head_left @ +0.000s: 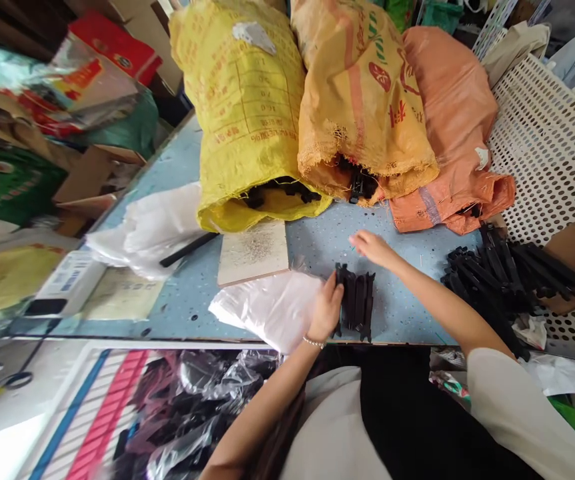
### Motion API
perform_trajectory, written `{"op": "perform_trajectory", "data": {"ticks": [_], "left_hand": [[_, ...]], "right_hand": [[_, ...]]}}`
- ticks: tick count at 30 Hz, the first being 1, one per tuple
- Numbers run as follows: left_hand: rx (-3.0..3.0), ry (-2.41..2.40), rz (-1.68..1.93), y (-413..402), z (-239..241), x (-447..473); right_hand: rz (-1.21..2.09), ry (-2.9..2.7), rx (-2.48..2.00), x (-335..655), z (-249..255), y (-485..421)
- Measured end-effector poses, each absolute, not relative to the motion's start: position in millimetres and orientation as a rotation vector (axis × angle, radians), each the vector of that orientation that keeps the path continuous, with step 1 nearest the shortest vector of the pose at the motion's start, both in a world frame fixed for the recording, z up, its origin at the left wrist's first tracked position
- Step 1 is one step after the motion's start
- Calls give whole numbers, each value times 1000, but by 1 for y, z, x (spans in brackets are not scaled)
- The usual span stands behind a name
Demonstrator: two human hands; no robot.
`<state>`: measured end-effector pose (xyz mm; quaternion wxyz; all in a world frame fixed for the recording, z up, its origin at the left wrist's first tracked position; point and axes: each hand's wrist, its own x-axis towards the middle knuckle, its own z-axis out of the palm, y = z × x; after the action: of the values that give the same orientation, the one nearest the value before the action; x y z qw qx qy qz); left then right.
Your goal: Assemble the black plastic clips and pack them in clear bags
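A small stack of black plastic strips (356, 301) lies on the blue speckled table (317, 247) close to its near edge. My left hand (325, 312) presses against the stack's left side, fingers curled on it; a bead bracelet is on that wrist. My right hand (373, 248) hovers just beyond the stack's far end, fingers loosely bent, and whether it holds anything is unclear. A larger heap of the same black strips (502, 273) lies to the right.
Three woven sacks, yellow (242, 100), orange-yellow (362, 93) and orange (457, 120), lie at the back with black parts spilling out. White plastic bags (267, 307), a pale board (253, 252), a white perforated basket (552, 147). Bagged black parts (192, 407) sit below the table.
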<state>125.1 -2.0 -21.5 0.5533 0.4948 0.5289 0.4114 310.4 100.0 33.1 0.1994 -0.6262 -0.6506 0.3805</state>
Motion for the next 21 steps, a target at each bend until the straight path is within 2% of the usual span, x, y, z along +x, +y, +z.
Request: {"op": "perform_trajectory", "data": {"ticks": [2,4,9,12,16,19,21], "left_hand": [[1341,1258,976,-14,-37,138],[1482,1250,989,-26,-46,148],[1586,1239,982,-28,-46,144],[1493,1208,1015,-13,-36,130],[1110,1069,1094,21,-14,130],[752,951,1132,43,7,139],[634,896,1110,48,20,142]], "right_hand": [[784,-1554,-2012,311,37,157],[672,-1432,-2107,308,43,204],[644,-1366,-2152,307,56,249],[762,-1420,-2081,314,52,223],[886,-1528,-1944,308,35,132],[675,-1818,-1724,298,32,55],[659,-2046,-1490,298,39,22]]}}
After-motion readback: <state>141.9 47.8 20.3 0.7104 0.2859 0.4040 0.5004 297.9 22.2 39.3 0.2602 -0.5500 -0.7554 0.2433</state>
